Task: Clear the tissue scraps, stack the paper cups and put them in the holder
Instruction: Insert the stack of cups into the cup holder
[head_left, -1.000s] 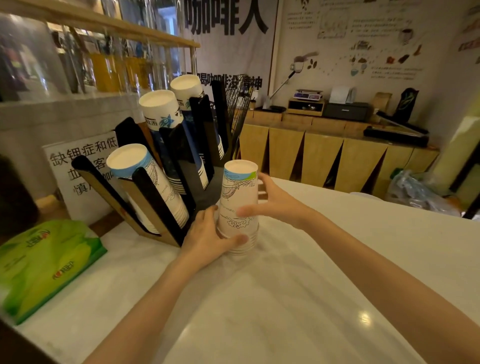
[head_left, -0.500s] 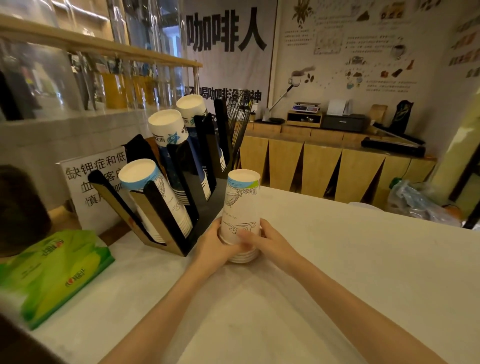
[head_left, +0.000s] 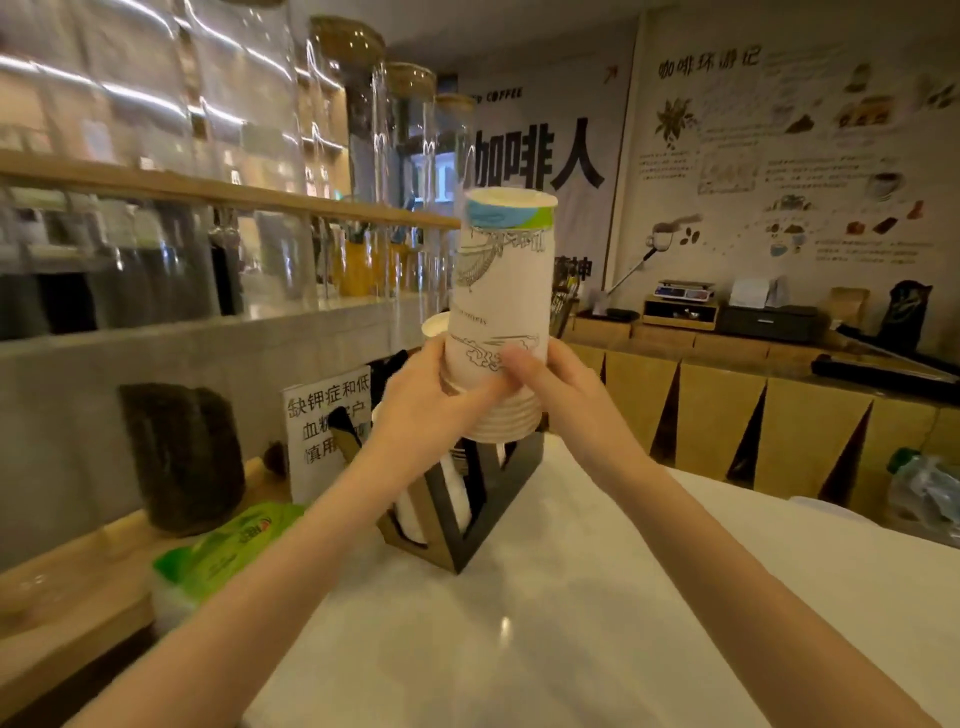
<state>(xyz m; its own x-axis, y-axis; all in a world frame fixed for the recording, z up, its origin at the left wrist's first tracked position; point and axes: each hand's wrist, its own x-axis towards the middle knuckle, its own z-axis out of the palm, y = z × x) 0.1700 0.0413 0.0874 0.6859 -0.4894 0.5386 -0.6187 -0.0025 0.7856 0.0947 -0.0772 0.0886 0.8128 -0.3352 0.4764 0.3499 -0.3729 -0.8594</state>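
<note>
Paper cups (head_left: 498, 322), nested upside down in one stack, held in the air above the desk (head_left: 571, 597). Left hand (head_left: 415, 410) and right hand (head_left: 566, 395) both grip its lower rims. Step: transfer to holder (head_left: 467, 519) just behind. Next: tilt stack, align with a free slot; which slot is free, cannot tell.

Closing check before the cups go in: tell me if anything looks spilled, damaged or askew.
Nothing stands out. Both hands, left and right, hold the upside-down cup stack upright above the black cup holder; its rims look evenly nested. The white counter shows no spills or scraps.
</note>
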